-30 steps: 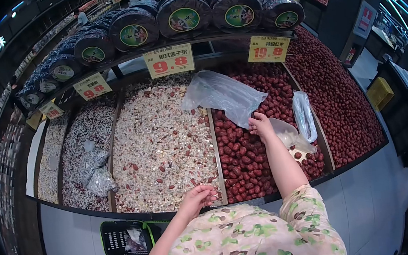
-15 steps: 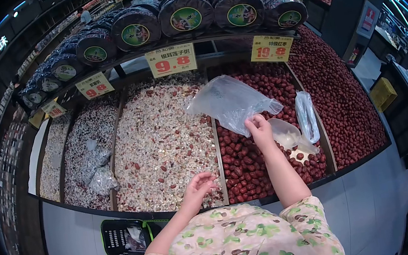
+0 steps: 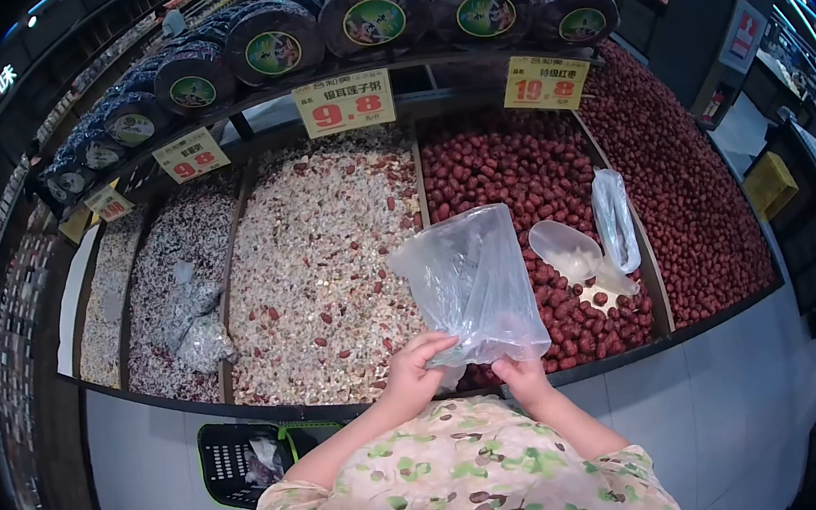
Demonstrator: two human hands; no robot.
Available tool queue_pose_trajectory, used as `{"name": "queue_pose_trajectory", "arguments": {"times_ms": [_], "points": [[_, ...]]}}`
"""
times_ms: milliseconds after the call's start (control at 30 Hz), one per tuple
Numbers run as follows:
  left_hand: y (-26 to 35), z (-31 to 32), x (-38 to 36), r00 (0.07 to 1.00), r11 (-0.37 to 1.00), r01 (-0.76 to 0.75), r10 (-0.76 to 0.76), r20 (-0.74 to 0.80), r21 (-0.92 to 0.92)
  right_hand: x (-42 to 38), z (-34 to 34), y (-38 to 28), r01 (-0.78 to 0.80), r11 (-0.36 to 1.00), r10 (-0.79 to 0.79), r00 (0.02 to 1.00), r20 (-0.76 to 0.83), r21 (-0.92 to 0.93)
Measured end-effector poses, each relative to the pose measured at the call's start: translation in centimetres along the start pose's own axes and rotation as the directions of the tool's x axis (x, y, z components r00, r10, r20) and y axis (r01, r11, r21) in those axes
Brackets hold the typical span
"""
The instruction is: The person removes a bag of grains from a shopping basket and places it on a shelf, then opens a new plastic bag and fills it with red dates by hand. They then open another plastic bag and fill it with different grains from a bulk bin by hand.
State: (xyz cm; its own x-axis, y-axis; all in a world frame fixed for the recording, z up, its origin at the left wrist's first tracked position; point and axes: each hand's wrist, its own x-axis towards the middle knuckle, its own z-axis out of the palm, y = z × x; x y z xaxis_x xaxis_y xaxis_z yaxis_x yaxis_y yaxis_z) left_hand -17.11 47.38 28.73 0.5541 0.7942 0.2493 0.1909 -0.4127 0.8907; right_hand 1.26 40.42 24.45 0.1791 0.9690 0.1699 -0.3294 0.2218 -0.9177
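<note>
A clear plastic bag [image 3: 476, 277] hangs spread out between my hands, over the near part of the red date bin. My left hand [image 3: 414, 379] pinches its lower left edge. At the lower right edge, my right hand [image 3: 523, 379] is closed on the same bag. No contents show inside it. Behind the bag lie the red dates [image 3: 509, 168], and left of the divider is a pale grain mix [image 3: 315, 276] dotted with dates. A clear plastic scoop [image 3: 568, 249] rests on the dates, right of the bag.
A folded clear bag [image 3: 614, 221] lies beside the scoop. Dark round packages [image 3: 373, 19] line the shelf above the bins, with price signs [image 3: 345, 104] below. A black shopping basket [image 3: 241, 465] stands on the floor at left. More dates [image 3: 683, 193] fill the right-hand bin.
My right hand has drawn the bag down and nearer to my body. My left hand, apart from the bag before, now grips it too. The bag hangs more upright.
</note>
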Motion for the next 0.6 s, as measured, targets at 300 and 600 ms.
{"name": "queue_pose_trajectory", "arguments": {"times_ms": [300, 600], "points": [[0.2, 1.2, -1.5, 0.958, 0.93, -0.276, 0.246, 0.149, 0.241, 1.2, -1.9, -4.7, 0.123, 0.977, -0.145, 0.982, -0.119, -0.173], [-1.6, -0.1, -2.3, 0.972, 0.972, -0.234, 0.232, 0.034, 0.033, 0.5, -2.6, -2.1, -0.019, 0.845, 0.105, 0.986, -0.13, 0.534]]}}
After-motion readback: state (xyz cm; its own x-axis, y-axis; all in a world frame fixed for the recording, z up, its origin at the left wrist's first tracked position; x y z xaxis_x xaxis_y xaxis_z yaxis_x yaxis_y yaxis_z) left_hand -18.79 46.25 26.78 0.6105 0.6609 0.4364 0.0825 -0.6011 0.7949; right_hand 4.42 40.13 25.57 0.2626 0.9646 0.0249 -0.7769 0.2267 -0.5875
